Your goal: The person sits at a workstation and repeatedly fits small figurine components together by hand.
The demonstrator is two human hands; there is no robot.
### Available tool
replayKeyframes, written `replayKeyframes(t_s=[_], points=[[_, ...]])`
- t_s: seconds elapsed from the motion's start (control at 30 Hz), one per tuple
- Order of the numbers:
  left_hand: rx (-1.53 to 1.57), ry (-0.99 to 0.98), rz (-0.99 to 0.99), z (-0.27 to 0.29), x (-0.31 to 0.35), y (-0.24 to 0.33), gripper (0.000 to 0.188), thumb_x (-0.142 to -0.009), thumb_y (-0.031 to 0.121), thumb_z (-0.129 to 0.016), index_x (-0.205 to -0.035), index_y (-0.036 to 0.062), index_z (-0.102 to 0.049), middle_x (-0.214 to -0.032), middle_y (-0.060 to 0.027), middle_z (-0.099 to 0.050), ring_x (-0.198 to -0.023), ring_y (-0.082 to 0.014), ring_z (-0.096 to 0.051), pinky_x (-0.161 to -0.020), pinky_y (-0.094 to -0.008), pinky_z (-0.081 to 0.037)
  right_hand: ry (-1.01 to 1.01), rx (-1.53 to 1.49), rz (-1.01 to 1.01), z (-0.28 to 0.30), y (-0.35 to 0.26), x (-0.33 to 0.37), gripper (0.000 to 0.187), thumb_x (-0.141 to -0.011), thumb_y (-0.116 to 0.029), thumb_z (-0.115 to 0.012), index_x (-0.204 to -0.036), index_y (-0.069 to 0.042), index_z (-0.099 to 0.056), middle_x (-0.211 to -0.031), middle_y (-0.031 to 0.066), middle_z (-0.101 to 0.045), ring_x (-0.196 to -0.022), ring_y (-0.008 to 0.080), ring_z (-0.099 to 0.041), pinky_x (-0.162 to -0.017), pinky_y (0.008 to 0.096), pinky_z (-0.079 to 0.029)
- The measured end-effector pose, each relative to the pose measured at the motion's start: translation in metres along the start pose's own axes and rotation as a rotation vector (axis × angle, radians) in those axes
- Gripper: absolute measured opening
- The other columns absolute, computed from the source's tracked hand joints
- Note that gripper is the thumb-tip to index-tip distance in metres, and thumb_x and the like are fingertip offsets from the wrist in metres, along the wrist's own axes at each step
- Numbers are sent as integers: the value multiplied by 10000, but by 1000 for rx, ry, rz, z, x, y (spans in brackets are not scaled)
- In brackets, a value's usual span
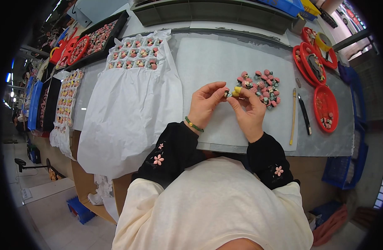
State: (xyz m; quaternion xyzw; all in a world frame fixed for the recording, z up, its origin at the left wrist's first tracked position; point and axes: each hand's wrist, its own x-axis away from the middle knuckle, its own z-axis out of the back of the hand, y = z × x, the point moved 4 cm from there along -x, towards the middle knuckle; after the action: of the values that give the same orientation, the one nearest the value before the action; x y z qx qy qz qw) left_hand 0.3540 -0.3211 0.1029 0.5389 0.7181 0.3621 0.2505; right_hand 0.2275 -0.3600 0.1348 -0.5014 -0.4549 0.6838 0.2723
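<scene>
Over the white work sheet, my left hand pinches a small pink-topped figurine between thumb and fingers. My right hand meets it from the other side, its thumb and a fingertip closed at the same piece. Yellow finger cots cover fingertips of my right hand. Just beyond that hand lies a loose pile of similar pink, dark and pale-blue figurines. On the left, a white tray holds rows of such figurines in compartments, with thin white paper draped from it toward me.
Right of the pile lie a thin yellow stick and a black pen-like tool. Red dishes with figurines stand at the right edge. A long grey bin runs along the back. Another filled tray lies far left.
</scene>
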Motion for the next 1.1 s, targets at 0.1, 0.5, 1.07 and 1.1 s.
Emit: replayKeyframes(t_s=[0.1,0.5,1.07,1.1], points=[[-9,-16,31,0,1,0,242,-843,63,-548,-1063,-36,-536,-952,-98,-594,-878,-147,-572,-773,-270,-484,-27,54,35,1,-3,0,282,-741,16,-653,-995,40,-533,-894,85,-582,-813,140,-594,-720,246,-497],[131,-122,59,-7,1,4,329,-845,29,-520,-1161,-42,-462,-1111,-156,-545,-1014,-192,-534,-883,-311,-442,7,214,157,3,-2,4,339,-715,61,-651,-1027,33,-522,-930,86,-578,-829,147,-583,-737,243,-481],[95,12,196,-4,1,-1,276,-897,139,-418,-1124,-14,-459,-937,-54,-526,-867,-162,-545,-719,-264,-456,-321,932,26,24,28,-89,201,-740,-55,-581,-932,-1,-596,-796,129,-620,-669,294,-580,-653,314,-463],[96,11,191,-3,-1,-1,276,-897,139,-418,-1124,-14,-459,-937,-54,-526,-867,-162,-545,-719,-264,-456,-324,910,8,23,27,-91,227,-744,-63,-588,-962,3,-587,-769,120,-621,-665,261,-585,-643,300,-464]])
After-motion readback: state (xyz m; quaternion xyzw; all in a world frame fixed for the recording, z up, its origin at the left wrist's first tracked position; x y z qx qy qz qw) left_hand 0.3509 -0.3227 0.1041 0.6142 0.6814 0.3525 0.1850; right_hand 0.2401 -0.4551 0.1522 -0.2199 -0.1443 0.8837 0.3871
